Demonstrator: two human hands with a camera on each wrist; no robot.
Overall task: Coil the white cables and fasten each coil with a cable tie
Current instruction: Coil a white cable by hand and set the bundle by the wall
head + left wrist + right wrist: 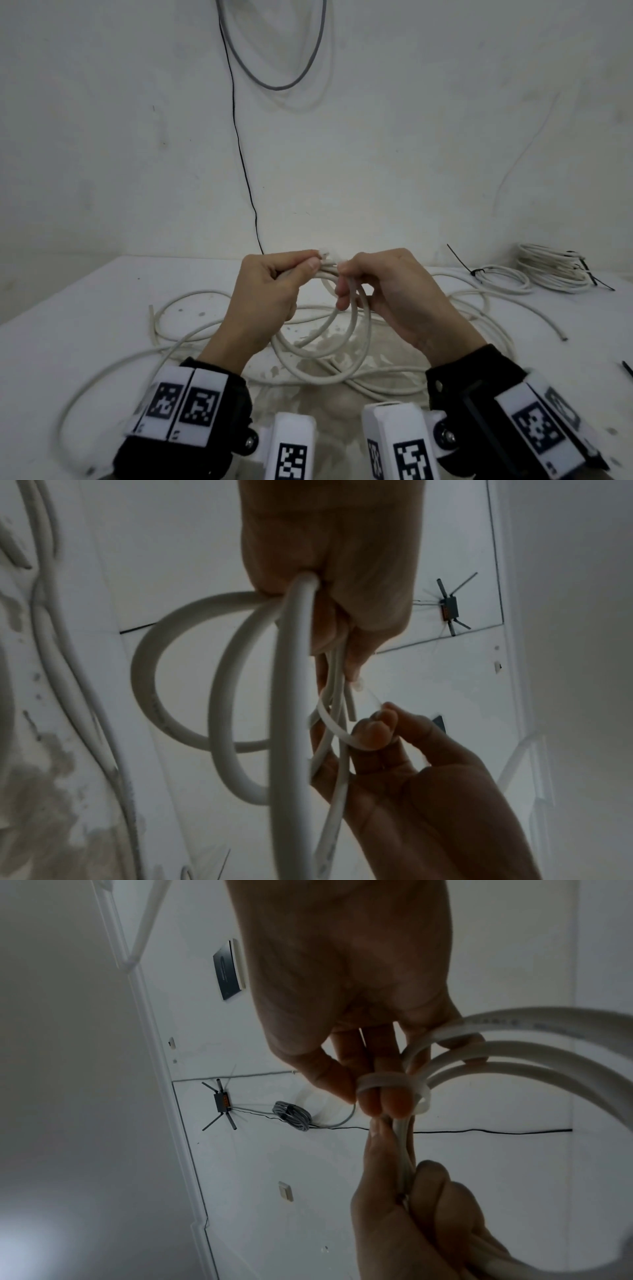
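head view: the white cable coil (322,346) is a few smooth round loops hanging below both hands, its lower curve just over the white table (85,308). the left hand (270,294) is curled round the gathered top of the loops. the right hand (387,291) pinches the top just beside it, where a pale cable tie (325,255) shows between the two thumbs. loose cable (178,329) sprawls around and under the hands. beyond the right hand lie two tied coils (548,270) with black ties.

left wrist view: the left hand (346,569) grips the bundled strands; the coil (219,696) fans out in thick matte loops. the right hand (411,777) holds a thin flat translucent tie (330,723) curved over its fingertips.

right wrist view: the tie (394,1081) loops round the right hand's (346,988) fingertips; the left hand (421,1218) clasps the strands below.
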